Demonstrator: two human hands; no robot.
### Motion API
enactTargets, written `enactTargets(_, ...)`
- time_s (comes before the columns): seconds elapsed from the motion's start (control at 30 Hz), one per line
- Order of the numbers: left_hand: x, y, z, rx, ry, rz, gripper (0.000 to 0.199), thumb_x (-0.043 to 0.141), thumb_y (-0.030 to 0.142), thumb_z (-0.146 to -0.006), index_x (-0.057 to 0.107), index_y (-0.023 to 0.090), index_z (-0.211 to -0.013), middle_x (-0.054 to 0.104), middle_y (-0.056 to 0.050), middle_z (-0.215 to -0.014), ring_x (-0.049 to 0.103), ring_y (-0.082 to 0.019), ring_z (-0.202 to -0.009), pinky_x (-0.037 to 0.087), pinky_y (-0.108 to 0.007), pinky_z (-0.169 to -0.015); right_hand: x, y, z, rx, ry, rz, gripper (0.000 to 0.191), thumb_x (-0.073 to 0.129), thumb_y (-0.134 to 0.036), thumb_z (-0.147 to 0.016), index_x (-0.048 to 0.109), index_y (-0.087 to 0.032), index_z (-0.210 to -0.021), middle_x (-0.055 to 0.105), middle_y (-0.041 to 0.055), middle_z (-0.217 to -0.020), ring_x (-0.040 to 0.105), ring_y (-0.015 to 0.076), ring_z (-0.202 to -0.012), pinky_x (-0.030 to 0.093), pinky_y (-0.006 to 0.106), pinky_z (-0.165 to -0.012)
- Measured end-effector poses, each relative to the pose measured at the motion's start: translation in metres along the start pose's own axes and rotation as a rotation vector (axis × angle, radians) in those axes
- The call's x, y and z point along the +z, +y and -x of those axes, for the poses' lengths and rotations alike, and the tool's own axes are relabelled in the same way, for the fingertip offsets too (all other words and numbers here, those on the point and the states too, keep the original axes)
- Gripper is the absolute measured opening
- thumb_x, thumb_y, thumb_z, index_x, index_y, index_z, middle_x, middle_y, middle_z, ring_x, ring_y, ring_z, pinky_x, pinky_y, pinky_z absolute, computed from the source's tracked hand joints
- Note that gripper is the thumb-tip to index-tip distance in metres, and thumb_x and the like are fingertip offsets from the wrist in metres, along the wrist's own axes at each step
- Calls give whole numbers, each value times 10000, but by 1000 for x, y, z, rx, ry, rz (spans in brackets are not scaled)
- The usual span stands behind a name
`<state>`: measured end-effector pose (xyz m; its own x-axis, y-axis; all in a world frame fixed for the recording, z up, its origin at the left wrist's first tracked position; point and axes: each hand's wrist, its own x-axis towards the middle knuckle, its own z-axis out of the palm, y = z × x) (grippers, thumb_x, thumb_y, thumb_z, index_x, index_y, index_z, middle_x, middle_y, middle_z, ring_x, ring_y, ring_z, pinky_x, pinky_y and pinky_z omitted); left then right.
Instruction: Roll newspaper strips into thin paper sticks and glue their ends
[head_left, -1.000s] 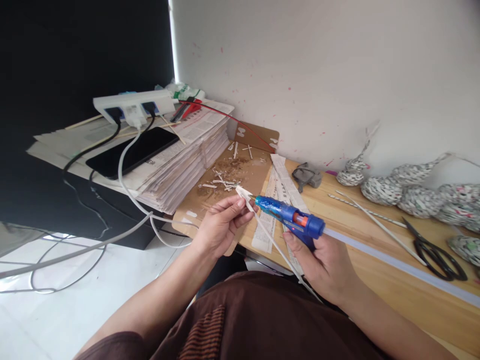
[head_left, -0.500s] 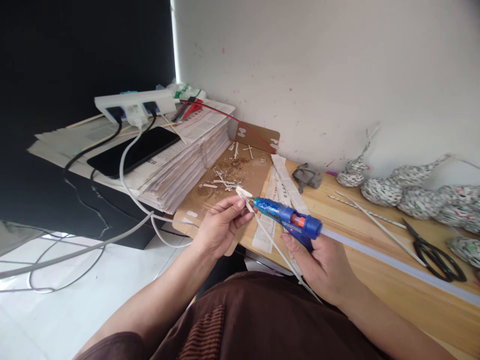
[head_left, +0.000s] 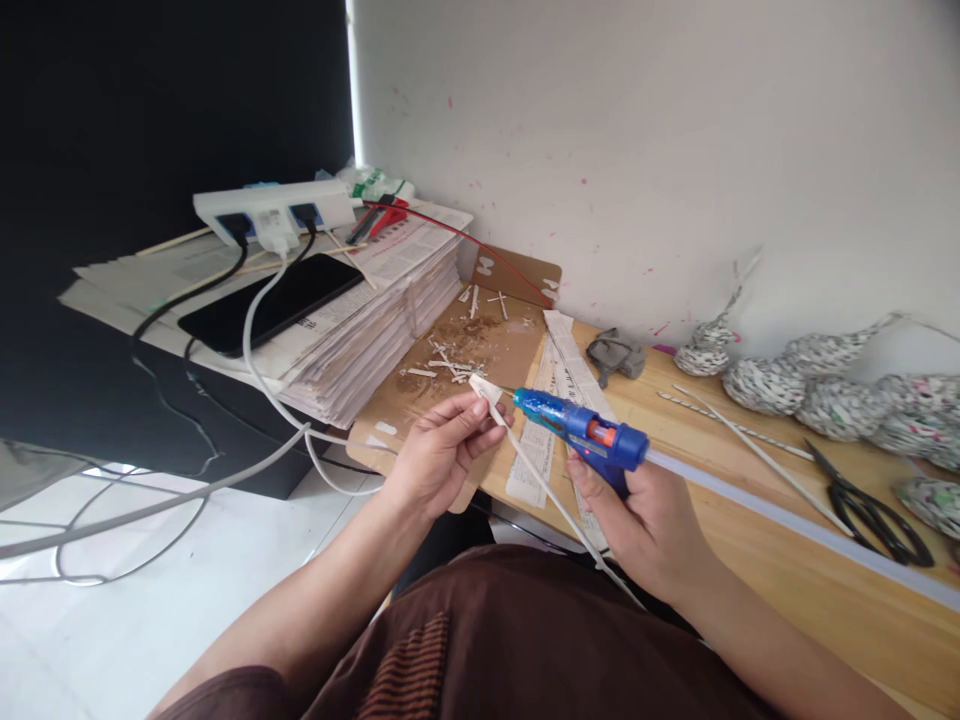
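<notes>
Bench (head_left: 862,610) stretching out to four o'clock, newspaper stack (head_left: 375,345) standing at ten! Towards half past four, the right hand (head_left: 649,520) keeps its grip wrapped round the blue glue gun (head_left: 577,425), nose aimed at ten. And there, the gun backs off slightly from half a second ago; that likely means a break in the gluing, though contact is too fine to call. Left hand (head_left: 450,445) at seven, grip pinched closed on the white paper strip (head_left: 538,474), which trails to five. Paper scraps (head_left: 450,365) lie around nine.
</notes>
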<state>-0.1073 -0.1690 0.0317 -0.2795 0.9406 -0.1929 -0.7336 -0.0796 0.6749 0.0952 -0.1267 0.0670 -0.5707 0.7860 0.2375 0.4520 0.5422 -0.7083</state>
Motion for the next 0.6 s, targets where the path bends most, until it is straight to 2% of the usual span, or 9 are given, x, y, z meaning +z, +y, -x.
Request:
enactTargets(0.07,-1,0,1,2,15,-6,102,727,167,-731,707,118,-817,720,-70,-839,697,-148,-815,573,-190,-728,3,4,-6,114,-15,-150,237,540,-398,-889,552,-184,-786,555,11,-643,539,152,-603,418,271,-562)
enactTargets(0.13,-2,2,3,8,24,-15,108,731,174,-727,704,117,-814,715,-68,-830,697,-151,-809,575,-191,-721,8,9,-16,221,-34,-403,291,503,-462,-900,516,-189,-798,556,0,-646,551,136,-569,398,241,-490)
enactTargets(0.23,-4,8,7,19,43,-30,109,734,171,-724,704,113,-811,709,-65,-828,695,-143,-785,578,-187,-708,16,19,-38,352,-78,-717,375,444,-572,-891,490,-199,-886,585,6,-687,624,154,-604,363,205,-412)
enactTargets(0.33,-8,15,12,21,102,-22,79,723,143,-727,699,113,-797,707,-61,-813,693,-127,-743,581,-176,-686,25,29,-67,477,-143,-761,454,433,-634,-863,520,-193,-930,614,17,-703,635,143,-583,333,181,-371)
enactTargets(0.47,-15,21,15,20,141,-9,75,716,132,-733,694,118,-803,709,-63,-805,701,-147,-768,585,-178,-677,44,36,-110,612,-242,-797,434,465,-589,-875,557,-168,-824,581,-3,-655,528,81,-443,275,172,-317)
enactTargets(0.6,-18,23,16,25,148,-2,56,707,126,-741,690,116,-794,712,-65,-804,704,-154,-776,586,-183,-685,66,32,-150,667,-179,-789,370,527,-512,-879,521,-161,-764,511,-29,-544,473,75,-383,254,170,-291)
